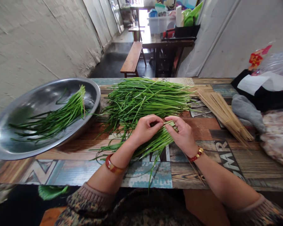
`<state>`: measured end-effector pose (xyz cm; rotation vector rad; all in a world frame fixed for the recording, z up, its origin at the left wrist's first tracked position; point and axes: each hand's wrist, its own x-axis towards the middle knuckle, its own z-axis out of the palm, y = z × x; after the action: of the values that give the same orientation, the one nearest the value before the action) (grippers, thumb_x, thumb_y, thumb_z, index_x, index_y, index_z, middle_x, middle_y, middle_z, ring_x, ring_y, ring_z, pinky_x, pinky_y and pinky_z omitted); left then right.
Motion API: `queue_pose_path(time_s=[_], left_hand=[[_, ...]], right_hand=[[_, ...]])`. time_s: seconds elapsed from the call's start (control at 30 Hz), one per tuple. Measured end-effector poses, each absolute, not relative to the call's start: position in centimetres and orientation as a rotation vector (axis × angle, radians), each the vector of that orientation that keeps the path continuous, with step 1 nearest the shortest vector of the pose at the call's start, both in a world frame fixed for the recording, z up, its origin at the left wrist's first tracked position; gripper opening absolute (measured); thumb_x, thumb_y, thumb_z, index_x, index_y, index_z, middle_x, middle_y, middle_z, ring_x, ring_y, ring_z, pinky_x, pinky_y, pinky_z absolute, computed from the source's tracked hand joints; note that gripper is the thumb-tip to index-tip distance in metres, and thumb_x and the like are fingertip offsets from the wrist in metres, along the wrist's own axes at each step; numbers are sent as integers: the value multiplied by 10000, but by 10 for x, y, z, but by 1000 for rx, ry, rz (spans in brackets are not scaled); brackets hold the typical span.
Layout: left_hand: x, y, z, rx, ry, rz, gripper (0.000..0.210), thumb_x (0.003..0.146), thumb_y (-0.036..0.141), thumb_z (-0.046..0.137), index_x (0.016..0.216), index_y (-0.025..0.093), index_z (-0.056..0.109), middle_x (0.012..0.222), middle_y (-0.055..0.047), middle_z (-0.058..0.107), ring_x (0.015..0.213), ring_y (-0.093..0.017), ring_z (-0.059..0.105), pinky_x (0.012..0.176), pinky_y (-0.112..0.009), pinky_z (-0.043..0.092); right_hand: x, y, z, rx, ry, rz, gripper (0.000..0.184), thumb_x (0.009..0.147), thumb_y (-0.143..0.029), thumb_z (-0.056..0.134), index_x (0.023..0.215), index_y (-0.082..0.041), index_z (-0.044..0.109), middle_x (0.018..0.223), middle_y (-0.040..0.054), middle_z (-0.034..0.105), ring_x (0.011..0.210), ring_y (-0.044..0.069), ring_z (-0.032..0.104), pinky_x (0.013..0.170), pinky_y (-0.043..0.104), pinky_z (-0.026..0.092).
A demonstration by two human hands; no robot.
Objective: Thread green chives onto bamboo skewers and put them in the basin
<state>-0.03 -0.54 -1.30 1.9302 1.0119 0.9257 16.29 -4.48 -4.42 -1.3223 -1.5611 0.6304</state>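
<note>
- Oval steel basin (37, 94), left of frame: one chive bundle (70, 106) inside.
- Left hand (147, 128), centre: fingertips pinching pale end of chive bunch (155, 141).
- Chive pile (151, 97), upper centre.
- Right hand (182, 133), centre: fingers closed narrowly at same end.
- Straw-coloured sticks (226, 116), right.

On the far side I am seeing a wooden bench (132, 58) standing to the left of a dark table (153, 40), which is holding a translucent bin (159, 25) and a black tray (187, 31). On my right a bag of pale pieces (278, 135) is lying beside a grey bundle (245, 108), with red-patterned plastic (258, 57) resting farther back. At near left, a green leaf (51, 192) is showing below my patterned tabletop (264, 161).
</note>
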Motion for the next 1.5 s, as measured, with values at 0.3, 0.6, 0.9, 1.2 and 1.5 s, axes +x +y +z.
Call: queue_pose_path(time_s=[0.3, 0.6, 0.9, 1.2, 1.5], left_hand=[[1, -6, -19, 2044, 967, 865, 168, 850, 194, 557, 765, 126, 686, 747, -44, 666, 710, -131, 596, 670, -237, 437], [-6, -4, -17, 2203, 1002, 661, 186, 874, 237, 533, 930, 161, 693, 883, -50, 715, 802, -157, 638, 735, -257, 457], [-2, -4, -26, 2196, 1075, 600, 181, 853, 203, 531, 800, 145, 694, 732, -24, 693, 666, -134, 607, 636, -236, 423], [-14, 8, -19, 2165, 1250, 1019, 194, 879, 240, 529, 928, 152, 695, 881, -64, 693, 815, -155, 618, 752, -265, 461], [9, 34, 2, 2670, 1204, 805, 195, 881, 181, 504, 972, 164, 675, 980, -80, 651, 913, -190, 581, 844, -324, 449]], right_hand=[[164, -45, -43, -1342, -1660, 469, 100, 851, -289, 569, 914, -220, 604, 882, 31, 698, 805, 183, 647, 743, 299, 487], [170, -40, -48, -1372, -1571, 607, 191, 842, -327, 579, 990, -209, 597, 898, 37, 683, 772, 179, 624, 714, 301, 470], [169, -38, -51, -1412, -1568, 682, 159, 836, -344, 558, 871, -198, 610, 866, 48, 671, 815, 195, 616, 760, 329, 465], [171, -33, -56, -1408, -1544, 759, 219, 819, -338, 557, 939, -180, 648, 896, 53, 695, 764, 168, 607, 722, 302, 464], [168, -37, -53, -1367, -1515, 704, 178, 802, -311, 569, 875, -173, 655, 818, 32, 685, 721, 163, 597, 683, 279, 443]])
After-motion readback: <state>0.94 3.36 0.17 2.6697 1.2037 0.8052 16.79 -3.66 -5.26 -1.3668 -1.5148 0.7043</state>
